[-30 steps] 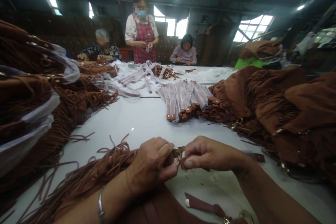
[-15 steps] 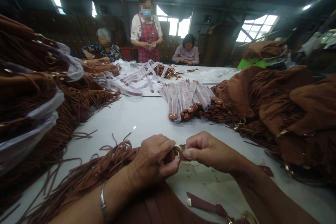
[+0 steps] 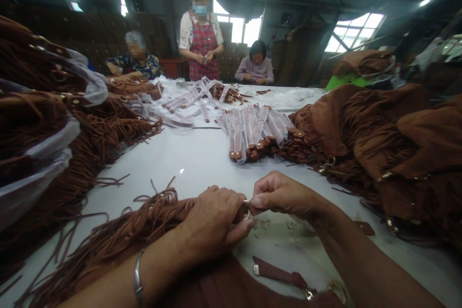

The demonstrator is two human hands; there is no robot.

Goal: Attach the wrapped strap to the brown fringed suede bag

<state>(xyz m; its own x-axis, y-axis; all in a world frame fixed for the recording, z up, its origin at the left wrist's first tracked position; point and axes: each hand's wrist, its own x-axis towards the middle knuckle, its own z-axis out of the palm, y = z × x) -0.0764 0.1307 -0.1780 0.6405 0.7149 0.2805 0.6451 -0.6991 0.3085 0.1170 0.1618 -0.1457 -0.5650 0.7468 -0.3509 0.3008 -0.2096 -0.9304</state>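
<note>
A brown fringed bag (image 3: 212, 279) lies in front of me, its fringe spread to the left. My left hand (image 3: 220, 216) is closed around a metal ring (image 3: 247, 209) at the bag's edge; part of the ring shows beside the thumb. Just right of it, my right hand (image 3: 279, 195) pinches a short brown leather strap (image 3: 254, 210) that meets the ring. Below my right forearm lies a brown leather tag (image 3: 276, 270) with a metal end, joined to a clasp (image 3: 310, 292). Another metal ring (image 3: 337, 290) sits at the bag's near right edge.
Fringed brown bags are heaped at the left (image 3: 104, 139) and right (image 3: 382, 139) of the white table (image 3: 173, 154). Wrapped straps (image 3: 252, 130) lie beyond my hands. Three people are across the table, one standing in a checked apron (image 3: 204, 48).
The view has tilted down and shifted slightly. My right hand has moved a little up relative to the left; both keep their hold on the ring and strap.
</note>
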